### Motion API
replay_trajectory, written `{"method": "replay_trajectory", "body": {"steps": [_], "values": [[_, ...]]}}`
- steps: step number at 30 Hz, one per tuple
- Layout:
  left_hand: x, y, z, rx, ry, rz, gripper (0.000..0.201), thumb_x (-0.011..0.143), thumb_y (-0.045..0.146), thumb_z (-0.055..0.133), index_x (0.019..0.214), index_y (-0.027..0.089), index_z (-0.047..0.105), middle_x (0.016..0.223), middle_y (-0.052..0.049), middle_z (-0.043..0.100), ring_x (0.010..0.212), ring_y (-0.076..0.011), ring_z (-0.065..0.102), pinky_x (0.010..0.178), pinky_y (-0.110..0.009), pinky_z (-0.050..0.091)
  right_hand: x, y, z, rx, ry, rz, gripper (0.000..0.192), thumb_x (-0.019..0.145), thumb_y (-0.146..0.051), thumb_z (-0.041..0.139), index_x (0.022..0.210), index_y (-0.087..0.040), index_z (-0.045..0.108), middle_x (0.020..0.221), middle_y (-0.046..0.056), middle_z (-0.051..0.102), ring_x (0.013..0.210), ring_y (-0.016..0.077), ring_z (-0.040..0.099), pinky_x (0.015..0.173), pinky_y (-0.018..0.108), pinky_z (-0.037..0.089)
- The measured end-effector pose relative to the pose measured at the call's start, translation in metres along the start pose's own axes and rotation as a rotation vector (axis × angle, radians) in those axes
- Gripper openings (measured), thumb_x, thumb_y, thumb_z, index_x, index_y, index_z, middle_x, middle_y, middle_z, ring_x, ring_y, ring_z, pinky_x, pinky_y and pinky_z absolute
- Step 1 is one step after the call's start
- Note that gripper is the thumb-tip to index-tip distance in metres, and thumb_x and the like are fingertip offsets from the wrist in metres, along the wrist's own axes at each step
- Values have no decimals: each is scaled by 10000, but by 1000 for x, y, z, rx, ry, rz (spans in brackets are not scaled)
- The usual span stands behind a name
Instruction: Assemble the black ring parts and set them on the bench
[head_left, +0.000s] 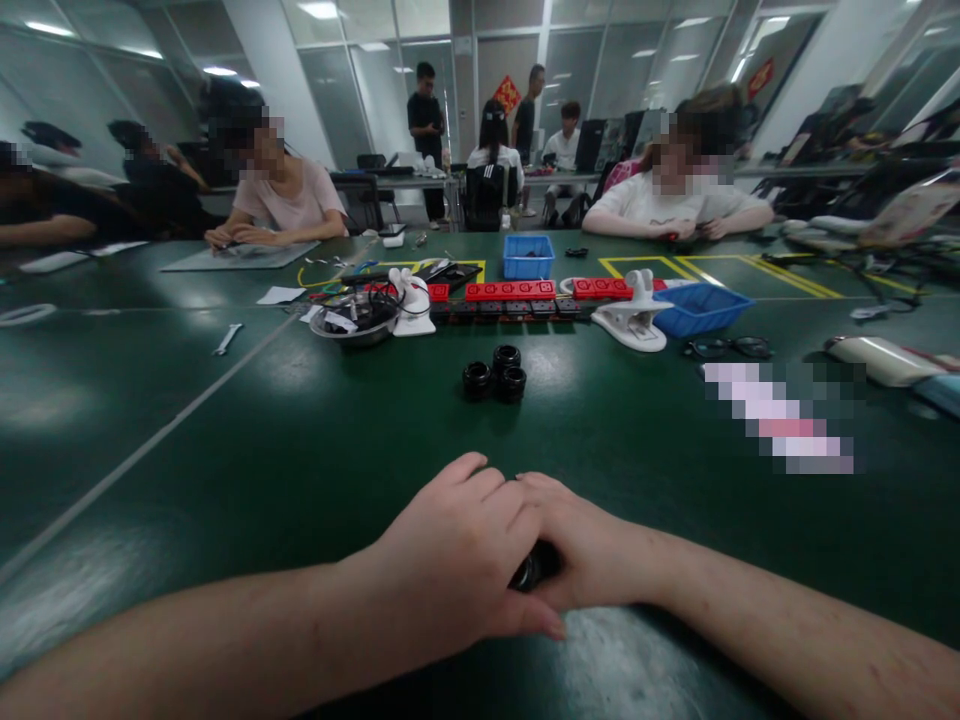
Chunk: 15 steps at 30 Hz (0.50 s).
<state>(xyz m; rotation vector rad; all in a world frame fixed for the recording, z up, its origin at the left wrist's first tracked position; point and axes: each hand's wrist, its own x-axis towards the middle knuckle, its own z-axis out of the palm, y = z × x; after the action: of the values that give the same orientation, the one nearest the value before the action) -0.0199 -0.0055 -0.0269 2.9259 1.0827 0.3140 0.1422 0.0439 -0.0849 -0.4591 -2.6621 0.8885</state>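
Note:
My left hand (457, 560) and my right hand (592, 550) meet at the near middle of the green table (225, 450), fingers closed together around a small black round part (531, 570) that shows only between them. Which hand bears most of it I cannot tell. Three black rings (496, 376) lie in a cluster on the table a short way beyond my hands, touching each other.
Farther off sit a metal bowl with cables (356, 318), a row of red blocks (517, 291), two blue bins (528, 256) (701, 308), white clamps (634, 320), glasses (726, 347) and a wrench (226, 339). Two people sit across the table; others are behind.

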Motion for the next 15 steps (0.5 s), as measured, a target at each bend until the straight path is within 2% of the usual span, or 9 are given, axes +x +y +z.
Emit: {"method": "replay_trajectory", "body": {"steps": [2,4,6,9,15], "values": [[-1,-3,-12,-123,-80,92,386,727,478,681,892,136,617,883,-48,631,817,-216,562,842,-372,394,0,0,-1,-17,-22,2,430,569,-357,771,936,-203,608,900,1,596,860,177,503,798,324,337],[-2,-6,-22,-247,-187,146,132,796,239,655,908,184,612,927,0,625,882,-179,549,802,-293,402,0,0,-1,-46,-53,13,341,598,-369,746,857,-193,612,829,-5,579,809,166,498,773,320,335],[-3,-8,-28,-322,-265,142,202,794,80,605,947,214,600,971,29,619,929,-152,537,800,-255,396,0,0,-2,-62,-70,18,290,598,-366,740,772,-182,598,776,-12,556,766,155,488,747,312,333],[-5,-11,-28,-346,-335,117,326,741,-19,586,960,222,593,1039,44,607,975,-144,523,827,-247,387,0,1,-2,-75,-67,10,280,587,-345,747,727,-176,573,751,-20,541,745,145,480,731,297,329],[0,-5,-22,-262,-365,60,304,745,39,625,987,223,607,994,13,608,879,-173,547,729,-276,417,-2,5,0,-118,-57,-34,326,595,-377,738,798,-176,582,765,-18,540,747,139,485,726,276,332]]}}
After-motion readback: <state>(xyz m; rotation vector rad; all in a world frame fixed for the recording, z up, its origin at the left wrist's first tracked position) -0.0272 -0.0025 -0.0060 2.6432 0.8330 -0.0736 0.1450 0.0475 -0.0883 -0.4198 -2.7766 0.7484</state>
